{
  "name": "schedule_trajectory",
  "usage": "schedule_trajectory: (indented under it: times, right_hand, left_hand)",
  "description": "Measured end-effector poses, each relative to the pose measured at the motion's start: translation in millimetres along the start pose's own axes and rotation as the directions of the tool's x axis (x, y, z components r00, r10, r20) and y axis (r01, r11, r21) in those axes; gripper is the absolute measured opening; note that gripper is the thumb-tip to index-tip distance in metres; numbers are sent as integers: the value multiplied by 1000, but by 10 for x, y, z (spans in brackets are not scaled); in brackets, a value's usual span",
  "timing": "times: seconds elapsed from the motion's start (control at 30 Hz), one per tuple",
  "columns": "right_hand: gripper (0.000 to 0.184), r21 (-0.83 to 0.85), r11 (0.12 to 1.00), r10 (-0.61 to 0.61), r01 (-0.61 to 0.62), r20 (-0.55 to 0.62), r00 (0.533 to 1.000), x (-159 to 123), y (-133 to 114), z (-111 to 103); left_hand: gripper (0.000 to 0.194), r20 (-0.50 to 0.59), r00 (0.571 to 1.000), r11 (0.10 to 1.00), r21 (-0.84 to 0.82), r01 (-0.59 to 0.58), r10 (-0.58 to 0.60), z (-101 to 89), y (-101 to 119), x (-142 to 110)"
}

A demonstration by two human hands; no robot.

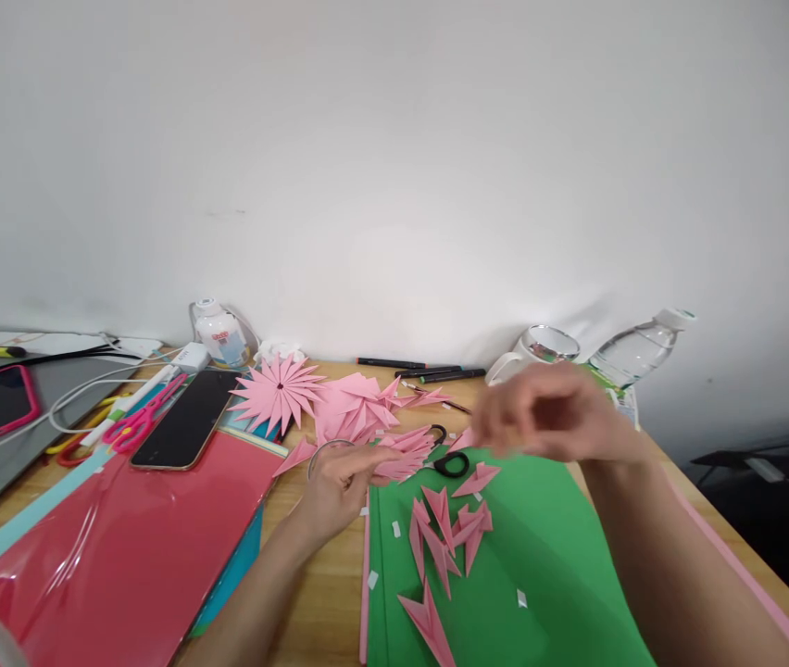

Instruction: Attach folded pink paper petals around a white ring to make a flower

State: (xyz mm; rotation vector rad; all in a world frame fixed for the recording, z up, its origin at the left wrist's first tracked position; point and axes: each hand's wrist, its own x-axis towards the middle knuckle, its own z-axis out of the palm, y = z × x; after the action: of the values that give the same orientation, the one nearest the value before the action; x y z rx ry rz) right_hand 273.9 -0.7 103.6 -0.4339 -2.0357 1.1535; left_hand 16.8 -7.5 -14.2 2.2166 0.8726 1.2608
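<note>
My left hand (340, 491) is closed in a pinch, with pointed pink folded paper (405, 460) at its fingertips. A clear ring-shaped roll (329, 446) is partly hidden behind that hand. Raised over the back of the green sheet (561, 556), my right hand (551, 412) is smeared by motion; its fingers look curled, and anything in them cannot be made out. Black-handled scissors (451, 463) lie between the hands, their blades covered by pink paper. Several loose pink folded pieces (440, 519) and small white bits (521, 598) are scattered on the green sheet.
A pink paper pinwheel shape (280, 387), black pens (450, 374), a mug (540, 347) and a tilted water bottle (637, 350) stand or lie toward the wall. Leftward are a phone (186, 421), pink scissors (137, 421), a white bottle (222, 333) and red paper (137, 547).
</note>
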Motion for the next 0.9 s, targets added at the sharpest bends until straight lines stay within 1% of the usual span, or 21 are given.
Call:
schedule_trajectory:
  times: [0.03,0.07,0.1,0.13,0.17,0.2,0.27,0.3,0.33,0.37,0.4,0.43,0.47,0.5,0.53,0.57,0.63,0.7,0.8,0.9]
  right_hand:
    - [7,110,992,-66,67,-10,998,-85,-38,-43]
    - [9,161,980,-127,117,55,990,-161,-79,-79]
    - [4,169,973,-188,156,188,964,-224,-121,-104]
    - [7,126,981,-177,150,241,954,-269,-163,-116]
    - [10,53,991,-134,124,261,956,-294,-199,-114]
    - [11,-38,996,-68,80,256,964,-300,-226,-96]
    - [7,-227,973,81,-48,136,987,-255,-233,-14]
    - [5,-312,942,152,-126,62,986,-212,-205,45]
    - [9,-378,906,187,-191,-47,981,-159,-154,114]
    - [15,-407,875,215,-262,-157,964,-101,-82,187]
    - [22,-385,859,251,-337,-257,933,-43,6,263]
    - [32,-332,864,275,-379,-319,907,12,105,337]
    - [40,-263,880,306,-395,-322,896,61,206,406]
    - [49,-190,903,320,-386,-301,898,102,303,469]
    - [55,-121,910,353,-397,-275,894,133,390,523]
    - [56,-57,910,379,-410,-281,882,155,463,567]
    - [54,71,913,405,-402,-298,865,176,562,627]
    - [48,137,905,425,-403,-324,845,177,608,654]
    - [37,141,891,452,-432,-363,815,168,634,662]
    - [33,116,888,452,-444,-396,799,164,659,658]
  left_hand:
    - [32,5,1000,999,-31,20,-20,0,6,-1]
    - [32,15,998,996,-65,54,-53,-1,14,-1]
    - [32,25,996,991,-91,93,-91,-4,22,-1]
    - [33,20,991,986,-102,131,-129,-7,31,1]
    - [34,8,987,981,-105,162,-162,-12,39,3]
    - [35,-5,983,977,-108,183,-185,-16,45,7]
    - [35,-40,979,974,-115,193,-199,-24,56,15]
    - [35,-59,978,974,-116,193,-201,-28,60,20]
    - [34,-75,976,974,-114,196,-205,-31,66,25]
    - [34,-90,973,973,-109,201,-211,-34,73,30]
    - [34,-106,971,973,-102,206,-216,-36,81,35]
    - [34,-116,968,973,-94,210,-220,-39,90,40]
    - [34,-121,968,973,-87,212,-222,-42,99,44]
    - [33,-124,968,974,-84,210,-219,-45,106,49]
    - [32,-131,968,976,-82,204,-213,-47,113,53]
    - [30,-137,968,977,-83,198,-208,-48,117,55]
    - [28,-144,968,976,-97,195,-208,-48,119,58]
    - [28,-137,966,971,-128,202,-219,-42,116,58]
    - [28,-101,959,949,-201,242,-265,-28,112,59]
    - [28,-61,943,915,-269,301,-328,-22,118,64]
